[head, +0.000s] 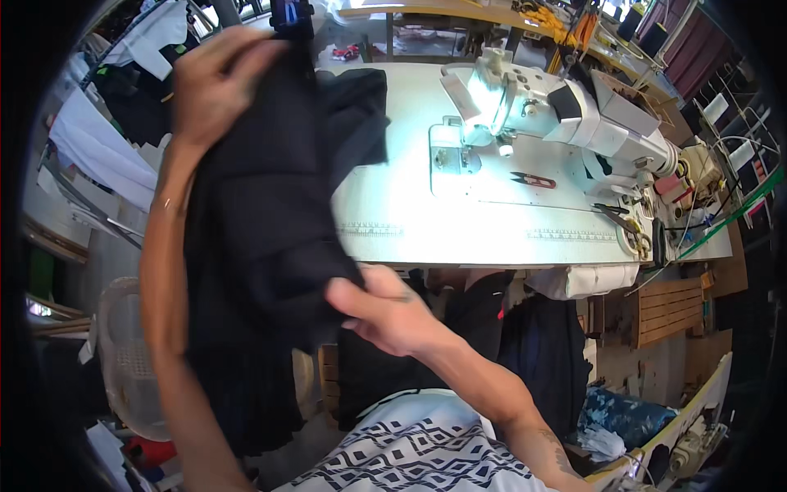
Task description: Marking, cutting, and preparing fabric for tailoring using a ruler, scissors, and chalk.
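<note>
A dark fabric piece (pixel 270 203), like part of a garment, hangs stretched between both hands over the left end of a white sewing table (pixel 424 243). High at the left, my left hand (pixel 215 86) grips its upper edge, somewhat blurred. Near the table's front edge my right hand (pixel 384 310) pinches its lower right corner between thumb and fingers. More dark cloth (pixel 359 111) lies on the table behind it. To the right stands an industrial sewing machine (pixel 522 104) with its lamp lit, and red-handled thread snips (pixel 533 180) lie below its arm.
Scissors (pixel 636 237) lie at the table's right end. White rolled cloth (pixel 599 281) sits under the front edge, with dark cloth (pixel 544 350) hanging nearby. A clear plastic tub (pixel 132 363) is at the left, below a rack with white garments (pixel 101 147). Thread cones (pixel 670 187) stand far right.
</note>
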`<state>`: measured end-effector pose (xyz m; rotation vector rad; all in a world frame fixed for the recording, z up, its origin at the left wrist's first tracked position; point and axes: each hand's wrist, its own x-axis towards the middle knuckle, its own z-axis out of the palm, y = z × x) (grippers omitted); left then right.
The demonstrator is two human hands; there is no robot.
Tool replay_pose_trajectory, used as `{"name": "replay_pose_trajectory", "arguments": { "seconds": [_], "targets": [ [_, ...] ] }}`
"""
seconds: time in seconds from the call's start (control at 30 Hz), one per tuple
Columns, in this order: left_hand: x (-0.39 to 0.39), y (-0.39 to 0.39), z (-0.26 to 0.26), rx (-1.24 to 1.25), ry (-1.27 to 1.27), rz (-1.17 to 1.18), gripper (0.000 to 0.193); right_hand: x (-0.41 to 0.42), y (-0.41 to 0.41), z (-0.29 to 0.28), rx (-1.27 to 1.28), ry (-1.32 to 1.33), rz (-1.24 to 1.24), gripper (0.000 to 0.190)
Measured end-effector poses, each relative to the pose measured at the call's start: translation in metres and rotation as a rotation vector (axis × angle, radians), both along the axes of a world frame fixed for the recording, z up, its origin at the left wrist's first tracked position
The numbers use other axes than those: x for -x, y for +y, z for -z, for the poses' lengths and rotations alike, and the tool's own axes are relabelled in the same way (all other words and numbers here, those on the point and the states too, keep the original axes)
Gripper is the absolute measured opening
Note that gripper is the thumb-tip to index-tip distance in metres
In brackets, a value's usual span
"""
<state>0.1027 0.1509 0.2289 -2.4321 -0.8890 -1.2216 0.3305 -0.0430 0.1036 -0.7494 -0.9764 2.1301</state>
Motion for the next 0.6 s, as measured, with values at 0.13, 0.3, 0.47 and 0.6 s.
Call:
{"name": "replay_pose_trajectory", "arguments": {
  "seconds": [0.13,0.3,0.47,0.6],
  "targets": [
    [-0.109,0.051,0.103,0.576,0.459,0.025,0.039,-0.058,-0.041,0.065,0.345,0.234,0.370,0.055],
    [-0.167,0.034,0.184,0.819,0.455,-0.019,0.039,-0.117,-0.062,0.119,-0.665,-1.234,0.800,0.020],
    [-0.177,0.033,0.207,0.876,0.358,-0.070,0.040,-0.140,0.017,0.091,-1.135,-1.386,0.760,0.030],
    [-0.184,0.034,0.205,0.911,0.292,-0.098,0.038,-0.137,0.079,0.097,-1.219,-1.600,0.504,0.047]
  ]
}}
